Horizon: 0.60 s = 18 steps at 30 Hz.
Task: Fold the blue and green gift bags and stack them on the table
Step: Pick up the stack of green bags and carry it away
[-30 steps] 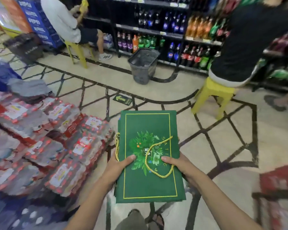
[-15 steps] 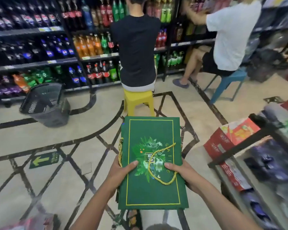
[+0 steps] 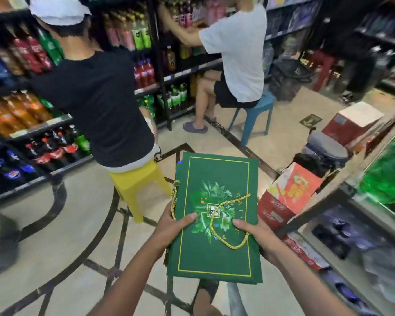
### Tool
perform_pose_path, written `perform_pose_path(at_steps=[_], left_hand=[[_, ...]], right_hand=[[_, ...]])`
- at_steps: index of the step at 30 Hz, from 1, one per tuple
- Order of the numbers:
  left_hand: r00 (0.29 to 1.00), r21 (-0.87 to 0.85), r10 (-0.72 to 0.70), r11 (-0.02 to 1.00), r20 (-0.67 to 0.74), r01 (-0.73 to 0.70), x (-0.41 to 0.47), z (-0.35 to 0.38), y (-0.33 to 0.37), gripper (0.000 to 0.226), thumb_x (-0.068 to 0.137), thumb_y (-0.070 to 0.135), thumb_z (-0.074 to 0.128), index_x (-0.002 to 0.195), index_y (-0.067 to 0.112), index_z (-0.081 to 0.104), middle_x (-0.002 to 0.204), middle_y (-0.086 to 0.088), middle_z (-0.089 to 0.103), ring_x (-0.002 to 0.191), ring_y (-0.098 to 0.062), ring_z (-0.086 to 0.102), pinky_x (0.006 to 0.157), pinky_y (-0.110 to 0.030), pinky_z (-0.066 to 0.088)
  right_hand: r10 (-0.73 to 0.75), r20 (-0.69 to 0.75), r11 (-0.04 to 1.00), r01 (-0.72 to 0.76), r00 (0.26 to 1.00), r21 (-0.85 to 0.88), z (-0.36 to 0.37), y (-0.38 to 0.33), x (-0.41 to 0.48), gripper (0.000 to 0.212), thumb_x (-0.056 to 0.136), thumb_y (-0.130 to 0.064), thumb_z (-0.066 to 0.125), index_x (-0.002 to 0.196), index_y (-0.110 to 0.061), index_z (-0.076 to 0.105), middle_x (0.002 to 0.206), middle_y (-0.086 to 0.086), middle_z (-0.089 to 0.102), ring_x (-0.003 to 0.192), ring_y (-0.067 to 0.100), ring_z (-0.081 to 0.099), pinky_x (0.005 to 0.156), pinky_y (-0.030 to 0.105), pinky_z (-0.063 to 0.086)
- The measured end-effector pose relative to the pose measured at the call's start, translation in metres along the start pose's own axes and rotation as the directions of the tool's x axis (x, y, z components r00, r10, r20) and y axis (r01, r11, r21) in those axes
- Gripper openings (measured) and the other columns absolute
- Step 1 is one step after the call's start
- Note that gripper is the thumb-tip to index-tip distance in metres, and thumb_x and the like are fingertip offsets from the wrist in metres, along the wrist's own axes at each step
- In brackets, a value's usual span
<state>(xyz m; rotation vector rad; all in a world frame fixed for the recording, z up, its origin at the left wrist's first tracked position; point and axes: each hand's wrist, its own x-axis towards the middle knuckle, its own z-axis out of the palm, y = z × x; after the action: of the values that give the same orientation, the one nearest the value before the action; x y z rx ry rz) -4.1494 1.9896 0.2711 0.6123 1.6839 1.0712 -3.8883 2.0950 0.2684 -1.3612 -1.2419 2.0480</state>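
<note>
- Carrying a folded stack of green gift bags [image 3: 205, 254], flat and face-up in mid-air, just right of the yellow stool [image 3: 135, 185] and nearer the camera; above the floor, on no table yet.
- On the stack's edge facing the yellow stool, the left hand [image 3: 171, 226]: thumb pressed flat on the printed face, other fingers tucked beneath and out of sight, so clamped on the stack.
- On the edge away from the stool, the right hand [image 3: 258, 236], clamped the same way, thumb on top beside the loose gold cord handle [image 3: 234, 246]; lower fingers hidden.
- Same two-handed grip as a second ago, same flat lie, cord loop unmoved on the print.
- Turned rightward meanwhile: a second ago the yellow stool up and to the right of the stack, half a second ago straight beyond it, now to its left.
- Newly close, on the far side of the stack from the yellow stool: a red carton [image 3: 287, 197] and a dark-framed surface [image 3: 328, 197] above it, probably the table, though not certain.
- At the stack's far corner, on the stool side, a sliver of blue [image 3: 179, 162]; perhaps a blue bag underneath, too small to tell.
- Judging by this: folding done for these bags, carry nearly over, setting down and squaring still to come.
- Worth minding the loose cord on release.
</note>
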Motion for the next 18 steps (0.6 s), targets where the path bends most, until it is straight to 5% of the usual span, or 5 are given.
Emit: perform_pose_path(at_steps=[7,15,18], left_hand=[[0.998,0.038,-0.017,0.999,0.058,0.015,0.133,0.008,0.082,0.106,0.05,0.071,0.093,0.141,0.036,0.05,0.129,0.003,0.07,0.107,-0.02,0.073,0.095,-0.05,0.059],[0.981,0.128,-0.012,0.992,0.191,-0.013,0.321,0.036,0.172,0.094,0.054,0.07,0.091,0.133,0.037,0.054,0.12,0.005,0.074,0.103,-0.018,0.075,0.094,-0.048,0.059],[0.958,0.177,-0.007,0.983,0.286,-0.046,0.392,0.054,0.213,0.075,0.072,0.053,0.09,0.135,0.037,0.052,0.118,0.01,0.073,0.097,-0.01,0.074,0.084,-0.031,0.059]], right_hand=[[-0.002,-0.037,0.999,0.003,0.999,0.036,-0.025,-0.081,0.113,0.067,0.068,-0.034,0.094,0.123,-0.03,0.055,0.107,-0.001,0.079,0.099,0.024,0.076,0.089,0.045,0.061],[-0.048,-0.18,0.992,0.068,0.982,0.103,-0.066,-0.16,0.25,0.086,0.057,-0.044,0.096,0.13,-0.028,0.055,0.116,0.001,0.077,0.107,0.027,0.073,0.1,0.053,0.055],[0.0,-0.283,0.989,0.042,0.959,0.144,-0.081,-0.189,0.296,0.092,0.047,-0.052,0.099,0.127,-0.032,0.056,0.119,0.003,0.075,0.11,0.031,0.072,0.101,0.055,0.054]])
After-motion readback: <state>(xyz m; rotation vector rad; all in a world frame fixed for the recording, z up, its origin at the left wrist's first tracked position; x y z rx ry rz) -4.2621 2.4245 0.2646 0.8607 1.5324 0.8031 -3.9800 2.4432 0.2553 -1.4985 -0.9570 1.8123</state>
